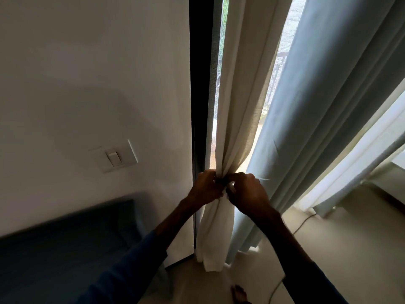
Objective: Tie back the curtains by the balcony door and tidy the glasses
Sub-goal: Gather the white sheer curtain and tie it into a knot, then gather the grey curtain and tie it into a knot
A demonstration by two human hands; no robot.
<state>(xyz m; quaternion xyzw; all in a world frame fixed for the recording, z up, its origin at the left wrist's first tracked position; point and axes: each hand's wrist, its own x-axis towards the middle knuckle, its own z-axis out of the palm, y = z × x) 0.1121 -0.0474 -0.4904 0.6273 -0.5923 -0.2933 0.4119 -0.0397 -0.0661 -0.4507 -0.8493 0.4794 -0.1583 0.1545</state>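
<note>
Beside the dark door frame (200, 84), the off-white woven curtain (232, 128) hangs with its long axis vertical, from the top of the view down to the pale floor (339, 249). It is cinched into a narrow waist straight ahead of the person, at the reach of both forearms, and flares out again below.

Both hands meet at that waist. The left hand (205, 188) comes in from the frame side and the right hand (248, 191) from the window side. The fingers of each are curled tight into the gather, knuckles almost touching. Neither is clearly nearer. The coming move, by my reading, is a pull or knot made across the curtain, at right angles to its hang.

Whatever binds the gather is hidden. A dark patch and a scrap of white show between the fingertips, but I cannot tell whether that is a tie-band or only folded cloth.

Just right of it hangs a heavier blue-grey pleated curtain (306, 106), loose and untied. A white rocker light switch (115, 159) sits on the wall to the left, above a dark blue upholstered seat (65, 249). A thin cable (302, 224) trails over the floor, and a bare foot (240, 294) is cut off by the bottom edge. No glasses are in view.
</note>
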